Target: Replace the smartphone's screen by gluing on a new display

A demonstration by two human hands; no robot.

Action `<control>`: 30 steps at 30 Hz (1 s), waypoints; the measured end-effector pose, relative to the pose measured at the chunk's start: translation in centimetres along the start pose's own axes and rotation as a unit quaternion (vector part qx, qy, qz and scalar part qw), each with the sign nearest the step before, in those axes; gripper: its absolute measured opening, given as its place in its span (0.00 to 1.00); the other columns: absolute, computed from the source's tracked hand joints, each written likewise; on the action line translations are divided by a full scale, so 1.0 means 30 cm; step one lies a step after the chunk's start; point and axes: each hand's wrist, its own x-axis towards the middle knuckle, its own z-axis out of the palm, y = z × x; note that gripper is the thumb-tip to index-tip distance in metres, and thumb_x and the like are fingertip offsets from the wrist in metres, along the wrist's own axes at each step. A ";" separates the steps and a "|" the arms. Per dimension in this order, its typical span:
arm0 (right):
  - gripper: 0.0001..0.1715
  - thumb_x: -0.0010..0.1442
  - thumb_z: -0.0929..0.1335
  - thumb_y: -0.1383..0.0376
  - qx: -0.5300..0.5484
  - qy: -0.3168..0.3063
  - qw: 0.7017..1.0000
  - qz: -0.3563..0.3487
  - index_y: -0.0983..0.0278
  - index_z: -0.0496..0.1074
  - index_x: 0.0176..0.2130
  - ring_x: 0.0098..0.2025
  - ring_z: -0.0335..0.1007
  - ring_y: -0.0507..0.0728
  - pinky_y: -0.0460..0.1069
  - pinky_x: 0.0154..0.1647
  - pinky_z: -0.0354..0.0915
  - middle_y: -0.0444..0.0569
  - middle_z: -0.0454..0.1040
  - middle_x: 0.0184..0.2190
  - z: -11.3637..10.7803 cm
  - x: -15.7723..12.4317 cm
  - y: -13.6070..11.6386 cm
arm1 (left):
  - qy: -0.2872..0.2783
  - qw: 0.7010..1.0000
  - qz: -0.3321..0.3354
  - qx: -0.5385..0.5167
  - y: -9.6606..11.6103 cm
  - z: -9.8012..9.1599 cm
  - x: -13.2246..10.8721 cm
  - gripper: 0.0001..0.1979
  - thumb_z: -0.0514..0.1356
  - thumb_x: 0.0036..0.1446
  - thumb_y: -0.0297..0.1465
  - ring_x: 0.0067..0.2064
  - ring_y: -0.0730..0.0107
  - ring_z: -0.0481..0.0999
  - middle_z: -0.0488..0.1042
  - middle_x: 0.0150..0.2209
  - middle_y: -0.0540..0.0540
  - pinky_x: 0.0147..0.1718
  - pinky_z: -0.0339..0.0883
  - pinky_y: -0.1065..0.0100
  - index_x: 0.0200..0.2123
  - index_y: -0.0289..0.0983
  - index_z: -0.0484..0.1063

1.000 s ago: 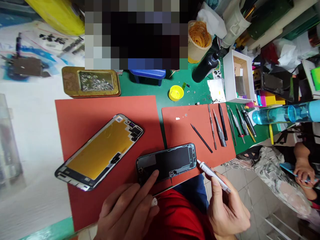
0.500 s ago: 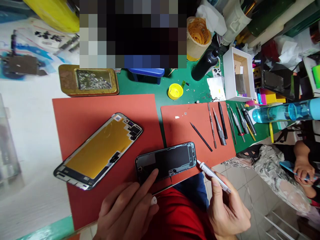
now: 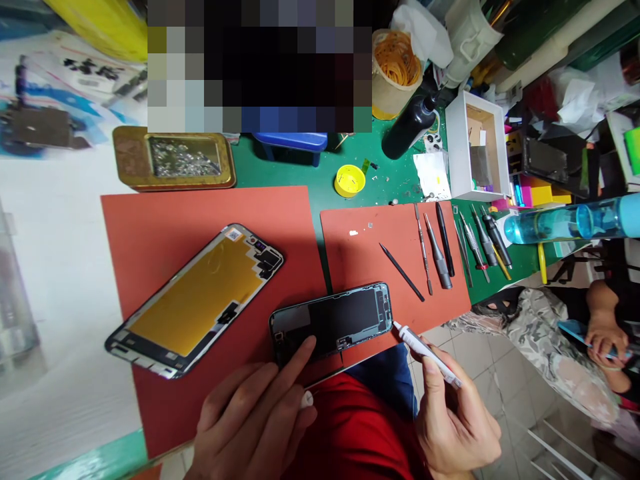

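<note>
An opened phone housing (image 3: 350, 319), its dark inner side facing up, lies near the front edge of the mats. The index finger of my left hand (image 3: 255, 423) rests on its left part. Between the thumb and curled fingers of that hand sits a small white cap (image 3: 307, 399). My right hand (image 3: 455, 417) pinches a slim white glue tube (image 3: 429, 353); the tube's nozzle is at the housing's lower right corner. To the left, a phone screen (image 3: 200, 300) lies with its gold-coloured back up.
Red mats (image 3: 150, 220) cover the green bench. A black spudger (image 3: 401, 271) and several slim tools lie right. Behind are a gold tin (image 3: 125, 157), a yellow cap (image 3: 349, 181), a black bottle (image 3: 409, 127) and a white box (image 3: 454, 147). Another person's hand (image 3: 605, 327) shows far right.
The view has shifted very slightly. Both hands, the glue tube and the phone housing stay in practically the same places.
</note>
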 end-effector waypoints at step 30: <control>0.09 0.61 0.78 0.68 -0.008 -0.003 1.000 -0.004 0.61 0.86 0.44 0.28 0.84 0.57 0.48 0.35 0.81 0.43 0.87 0.34 -0.013 -0.001 -0.006 | 0.000 1.000 0.004 0.009 -0.004 0.003 0.003 0.15 0.55 0.75 0.27 0.40 0.60 0.77 0.88 0.43 0.41 0.46 0.68 0.55 0.32 0.37 0.72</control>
